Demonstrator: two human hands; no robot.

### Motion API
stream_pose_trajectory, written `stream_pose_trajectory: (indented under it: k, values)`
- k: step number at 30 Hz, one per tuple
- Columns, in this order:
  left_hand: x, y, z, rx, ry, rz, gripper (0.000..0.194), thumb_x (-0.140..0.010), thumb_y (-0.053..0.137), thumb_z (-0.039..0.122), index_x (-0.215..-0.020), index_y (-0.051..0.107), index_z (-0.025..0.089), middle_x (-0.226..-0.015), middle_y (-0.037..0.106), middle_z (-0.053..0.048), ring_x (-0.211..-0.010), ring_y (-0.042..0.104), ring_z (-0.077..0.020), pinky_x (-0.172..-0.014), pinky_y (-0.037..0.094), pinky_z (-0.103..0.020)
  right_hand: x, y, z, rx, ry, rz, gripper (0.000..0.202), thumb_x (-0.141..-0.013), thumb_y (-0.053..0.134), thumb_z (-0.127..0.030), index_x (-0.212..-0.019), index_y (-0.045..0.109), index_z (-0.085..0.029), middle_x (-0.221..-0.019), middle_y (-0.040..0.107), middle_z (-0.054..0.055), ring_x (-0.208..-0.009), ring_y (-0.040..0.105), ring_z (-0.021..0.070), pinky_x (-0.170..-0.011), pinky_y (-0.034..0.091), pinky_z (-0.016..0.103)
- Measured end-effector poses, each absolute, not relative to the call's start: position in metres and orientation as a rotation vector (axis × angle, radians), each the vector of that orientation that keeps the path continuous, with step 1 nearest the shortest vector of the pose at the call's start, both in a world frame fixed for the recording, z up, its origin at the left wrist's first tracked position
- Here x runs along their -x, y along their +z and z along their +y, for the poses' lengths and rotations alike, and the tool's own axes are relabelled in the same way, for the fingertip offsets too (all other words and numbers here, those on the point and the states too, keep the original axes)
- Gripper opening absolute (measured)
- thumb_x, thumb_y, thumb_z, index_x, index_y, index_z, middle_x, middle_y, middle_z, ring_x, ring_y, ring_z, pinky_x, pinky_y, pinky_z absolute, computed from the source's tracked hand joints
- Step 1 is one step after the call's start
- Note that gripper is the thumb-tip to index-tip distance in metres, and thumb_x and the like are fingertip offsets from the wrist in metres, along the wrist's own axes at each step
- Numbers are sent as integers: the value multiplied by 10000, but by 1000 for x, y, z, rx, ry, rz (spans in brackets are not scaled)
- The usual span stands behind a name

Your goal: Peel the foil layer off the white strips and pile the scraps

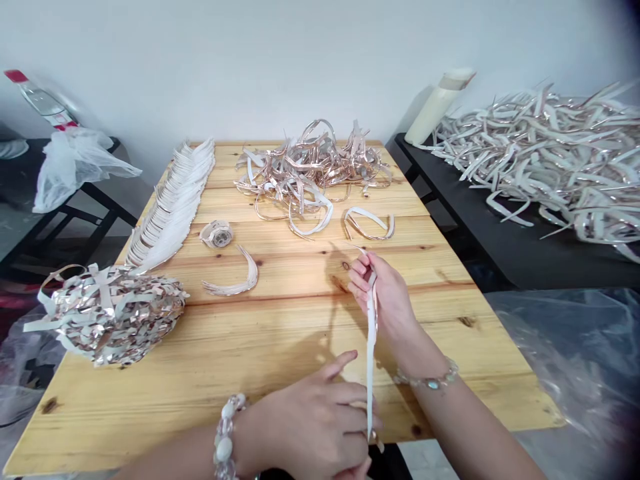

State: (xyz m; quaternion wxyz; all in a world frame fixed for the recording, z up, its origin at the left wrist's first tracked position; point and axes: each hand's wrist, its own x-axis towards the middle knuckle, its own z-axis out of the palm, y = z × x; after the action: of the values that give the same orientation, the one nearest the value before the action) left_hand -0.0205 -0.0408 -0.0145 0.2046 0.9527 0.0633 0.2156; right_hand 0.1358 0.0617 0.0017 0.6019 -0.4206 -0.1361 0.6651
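Observation:
My right hand point(383, 293) pinches the upper end of a narrow white strip point(371, 353) with a rose-gold side, above the wooden table point(280, 340). The strip hangs down to my left hand point(320, 420), whose fingers are curled at its lower end near the table's front edge, with the index finger pointing out. Beyond my right hand a bent strip loop point(373, 233) lies by itself. A larger tangle of white and rose-gold strips point(310, 167) rests at the table's back. Left of centre are a small roll point(217, 234) and a curved bundle of strips point(245, 280).
A long row of layered white strips point(175, 200) and a crinkled rose-gold bunch point(120, 310) lie on the left. At the right, a black table point(480, 227) bears a strip heap point(550, 153) and a pale cylinder point(435, 110). A bottle point(43, 100) stands far left.

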Motion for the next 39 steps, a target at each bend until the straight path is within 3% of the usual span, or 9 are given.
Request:
stream_pose_trajectory:
  k: [4,7,9,13,17,24,29,34,39]
  values:
    - [32,-5,-32,-2529,835,395,202,-822,486,291,-692,615,207,-745,683,-21,-815,617,-177,-1144,222,-479,-150,0,69,889,1564,-198,235,-880,455,-178,-646,432,-176,-520,390,-76,-321,313,25,-263,255,115]
    - [47,4,-22,-2281,1231,661,397,-898,322,440,-847,627,193,-747,681,-47,-757,609,-197,-1014,361,-475,-157,2,73,831,1539,-127,288,-921,368,-170,-638,420,-175,-512,372,-79,-317,305,23,-270,254,111]
    - [52,6,-17,-2084,1309,892,403,-929,291,425,-922,613,184,-805,677,-62,-776,601,-197,-907,419,-435,-154,3,71,824,1513,-138,299,-931,354,-176,-640,423,-174,-512,369,-80,-316,298,24,-271,250,117]
    - [44,0,-14,-1732,941,1147,217,-884,494,336,-994,600,182,-949,654,-71,-886,590,-189,-814,467,-334,-130,5,57,834,1473,-247,275,-920,428,-221,-648,442,-177,-516,380,-76,-339,330,38,-294,287,138]
    - [26,-12,-18,-1471,621,1176,242,-803,593,371,-930,581,165,-802,606,-28,-676,546,-140,-649,462,-269,-109,3,39,857,1496,-351,254,-885,515,-282,-656,464,-183,-541,432,-66,-358,377,49,-326,335,158]
    - [23,-14,-14,-1106,668,1185,199,-815,548,346,-764,544,153,-674,504,16,-574,478,-91,-510,411,-195,-113,8,37,848,1478,-324,263,-893,506,-276,-650,464,-183,-543,407,-64,-378,386,50,-351,341,162]
    - [29,-7,-16,-1316,781,1177,148,-844,568,276,-769,593,151,-691,582,-4,-649,542,-113,-604,460,-225,-120,3,46,831,1589,-195,255,-885,506,-239,-645,443,-177,-538,368,-71,-384,355,41,-343,310,147]
    - [32,-9,-21,-1893,906,798,90,-878,553,169,-827,627,161,-773,680,-27,-727,608,-128,-711,474,-257,-114,-10,44,898,1919,-238,255,-842,574,-295,-659,441,-178,-552,409,-75,-368,335,29,-313,273,128]
    - [28,-12,-30,-2512,814,525,170,-845,453,60,-852,598,148,-782,672,-24,-682,569,-138,-640,448,-268,-98,-15,26,965,2202,-654,298,-825,576,-405,-661,471,-180,-544,455,-60,-339,340,41,-280,235,153]
